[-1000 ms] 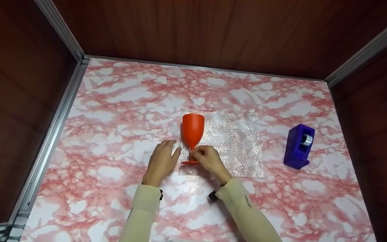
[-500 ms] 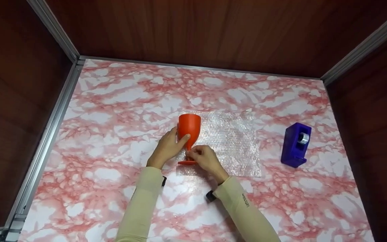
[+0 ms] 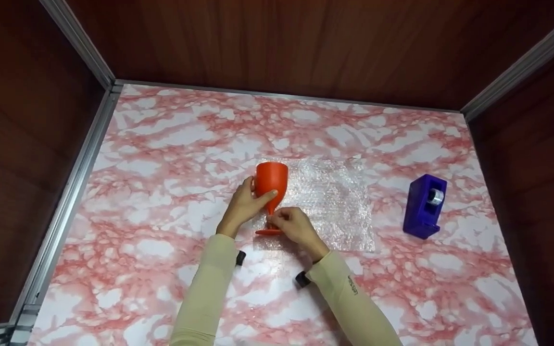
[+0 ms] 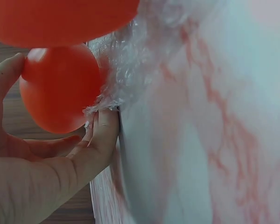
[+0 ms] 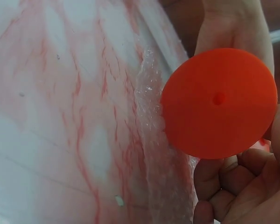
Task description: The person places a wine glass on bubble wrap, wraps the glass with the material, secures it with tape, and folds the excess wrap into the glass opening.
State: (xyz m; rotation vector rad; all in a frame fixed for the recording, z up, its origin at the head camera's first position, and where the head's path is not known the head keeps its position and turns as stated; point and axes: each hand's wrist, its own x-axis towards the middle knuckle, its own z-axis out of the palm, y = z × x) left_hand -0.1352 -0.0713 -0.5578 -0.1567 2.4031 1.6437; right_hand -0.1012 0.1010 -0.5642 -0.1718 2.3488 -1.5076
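Observation:
An orange plastic goblet point(image 3: 272, 177) lies on its side along the left part of a sheet of bubble wrap point(image 3: 330, 202), rim toward the back. My left hand point(image 3: 244, 205) is at the bowl from the left, thumb laid over it. In the left wrist view, that thumb touches the bowl point(image 4: 60, 91), and the curled fingers point(image 4: 100, 140) meet the ragged edge of the wrap beside it. Around the stem near the foot, my right hand point(image 3: 298, 227) pinches with thumb and fingers. The round foot point(image 5: 219, 121) faces the right wrist camera and hides part of the grip.
To the right stands a purple tape dispenser point(image 3: 420, 209) with a roll of clear tape point(image 3: 434, 196). The table point(image 3: 171, 144) has a red-and-white marbled cover. Dark wooden panels point(image 3: 277, 48) with metal edge rails rise at the back and both sides.
My left hand has moved from beside the goblet onto its bowl, the thumb now across it. The right hand stays at the stem, and the goblet still lies on the wrap.

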